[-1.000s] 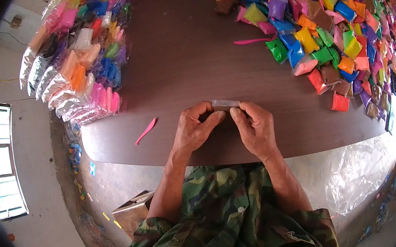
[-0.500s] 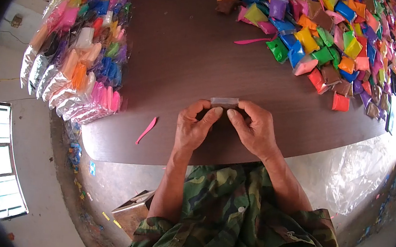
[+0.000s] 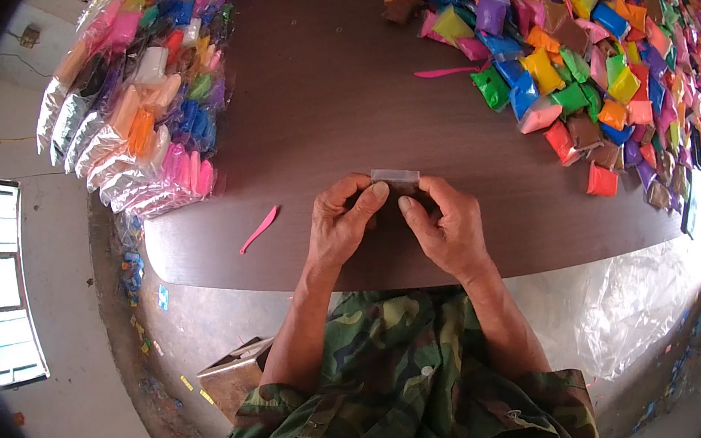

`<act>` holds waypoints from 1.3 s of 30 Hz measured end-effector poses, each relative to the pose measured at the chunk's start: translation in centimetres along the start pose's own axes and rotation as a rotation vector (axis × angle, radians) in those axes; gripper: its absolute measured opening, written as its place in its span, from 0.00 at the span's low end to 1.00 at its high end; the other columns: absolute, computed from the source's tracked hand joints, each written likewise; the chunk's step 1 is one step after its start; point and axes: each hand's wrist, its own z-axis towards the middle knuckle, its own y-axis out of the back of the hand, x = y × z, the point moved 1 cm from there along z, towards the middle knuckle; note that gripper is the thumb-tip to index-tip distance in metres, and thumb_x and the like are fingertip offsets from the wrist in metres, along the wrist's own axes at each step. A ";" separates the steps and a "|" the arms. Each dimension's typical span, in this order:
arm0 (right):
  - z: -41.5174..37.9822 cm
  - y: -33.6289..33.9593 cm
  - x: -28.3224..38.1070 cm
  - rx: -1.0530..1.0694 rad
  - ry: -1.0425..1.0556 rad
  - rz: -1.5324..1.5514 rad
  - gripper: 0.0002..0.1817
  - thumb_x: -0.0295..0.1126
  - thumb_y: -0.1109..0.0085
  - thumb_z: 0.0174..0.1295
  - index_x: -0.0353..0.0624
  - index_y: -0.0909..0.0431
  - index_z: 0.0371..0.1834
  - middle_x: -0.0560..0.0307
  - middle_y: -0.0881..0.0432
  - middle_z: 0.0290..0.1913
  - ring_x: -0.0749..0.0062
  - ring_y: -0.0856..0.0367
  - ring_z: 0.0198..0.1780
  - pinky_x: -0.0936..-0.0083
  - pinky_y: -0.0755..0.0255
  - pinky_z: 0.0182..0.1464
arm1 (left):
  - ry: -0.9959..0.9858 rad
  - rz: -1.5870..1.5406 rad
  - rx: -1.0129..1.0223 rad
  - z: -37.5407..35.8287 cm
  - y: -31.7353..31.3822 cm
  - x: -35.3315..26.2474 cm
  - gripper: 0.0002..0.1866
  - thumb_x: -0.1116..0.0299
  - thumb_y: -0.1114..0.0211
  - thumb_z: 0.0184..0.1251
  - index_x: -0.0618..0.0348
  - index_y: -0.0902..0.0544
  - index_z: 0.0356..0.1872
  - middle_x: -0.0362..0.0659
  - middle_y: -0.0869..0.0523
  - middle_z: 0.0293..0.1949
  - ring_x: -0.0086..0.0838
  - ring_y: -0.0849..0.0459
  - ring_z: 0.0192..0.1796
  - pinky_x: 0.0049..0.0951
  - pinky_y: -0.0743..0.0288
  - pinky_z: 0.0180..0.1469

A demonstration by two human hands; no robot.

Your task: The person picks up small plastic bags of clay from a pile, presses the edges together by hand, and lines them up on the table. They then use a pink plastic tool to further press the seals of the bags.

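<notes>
Between my two hands is a small plastic packet (image 3: pixel 395 175). Its clear top strip faces away from me, and the part below looks dark brown, though my fingers hide much of it. My left hand (image 3: pixel 346 212) pinches the packet's left end between thumb and bent fingers. On the right end, my right hand (image 3: pixel 447 223) grips it the same way, thumb pointing inward. The packet is held just above the brown table (image 3: pixel 318 120), near its front edge. To the left of my hands lies a pink plastic knife-shaped tool (image 3: pixel 259 229).
A big heap of small coloured packets (image 3: pixel 567 97) covers the table's right side. Clear bags of colourful packets (image 3: pixel 134 108) are stacked along the left. Another pink tool (image 3: pixel 449 73) lies by the heap. A box (image 3: pixel 234 372) stands on the floor, and plastic sheeting (image 3: pixel 625 315) lies at right.
Both hands have shifted very slightly left and away from me with the packet. My thumbs have moved a little along its edge. The other things look unchanged.
</notes>
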 end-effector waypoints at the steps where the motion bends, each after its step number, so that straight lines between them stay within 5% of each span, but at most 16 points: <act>1: 0.0 0.0 -0.2 0.011 -0.003 -0.015 0.09 0.30 0.32 0.70 0.37 0.18 0.48 0.47 0.13 0.33 0.66 0.13 0.31 0.68 0.22 0.33 | 0.007 0.019 0.002 0.1 0.1 -0.1 0.11 0.59 0.28 0.76 0.56 0.10 0.41 0.29 0.20 0.26 0.13 0.25 0.26 0.19 0.33 0.28; 7: -0.1 0.2 0.1 0.018 -0.023 0.013 0.10 0.29 0.32 0.70 0.36 0.18 0.49 0.45 0.13 0.35 0.60 0.11 0.32 0.67 0.21 0.35 | -0.002 0.004 -0.014 0.0 0.0 -0.4 0.15 0.58 0.31 0.79 0.62 0.11 0.43 0.32 0.18 0.27 0.14 0.23 0.28 0.20 0.30 0.29; 14: -0.1 0.2 -0.4 -0.055 -0.030 0.063 0.11 0.31 0.33 0.72 0.36 0.17 0.51 0.48 0.12 0.36 0.74 0.14 0.34 0.72 0.22 0.35 | -0.113 0.124 0.072 0.3 -0.1 -0.3 0.14 0.61 0.27 0.73 0.65 0.11 0.43 0.36 0.14 0.29 0.19 0.20 0.29 0.24 0.27 0.31; 17: -0.1 0.2 -0.8 -0.106 -0.023 0.097 0.13 0.32 0.33 0.73 0.36 0.18 0.53 0.51 0.11 0.37 0.75 0.14 0.36 0.73 0.22 0.36 | -0.057 0.452 0.170 0.0 -0.2 -1.1 0.13 0.64 0.24 0.69 0.66 0.12 0.42 0.40 0.13 0.27 0.20 0.19 0.29 0.28 0.26 0.32; 21: 0.0 0.4 0.3 -0.034 -0.099 0.114 0.15 0.33 0.32 0.72 0.36 0.19 0.55 0.51 0.11 0.39 0.74 0.13 0.38 0.74 0.21 0.37 | -0.196 0.307 0.086 0.3 -0.2 0.5 0.10 0.68 0.24 0.68 0.66 0.12 0.40 0.41 0.14 0.24 0.20 0.22 0.27 0.29 0.27 0.30; 24: 0.0 0.2 0.0 -0.007 -0.085 0.118 0.15 0.32 0.31 0.71 0.36 0.19 0.55 0.51 0.11 0.39 0.74 0.13 0.38 0.74 0.20 0.38 | -0.010 0.231 0.112 0.2 0.3 0.4 0.10 0.68 0.25 0.69 0.66 0.12 0.41 0.41 0.14 0.25 0.19 0.21 0.29 0.27 0.26 0.31; 39: 0.2 0.5 0.0 0.013 -0.181 0.171 0.16 0.31 0.29 0.67 0.34 0.18 0.53 0.48 0.11 0.41 0.72 0.13 0.39 0.70 0.19 0.40 | -0.025 0.139 0.086 0.2 0.3 0.4 0.11 0.67 0.29 0.75 0.66 0.12 0.46 0.37 0.13 0.29 0.18 0.19 0.28 0.22 0.25 0.31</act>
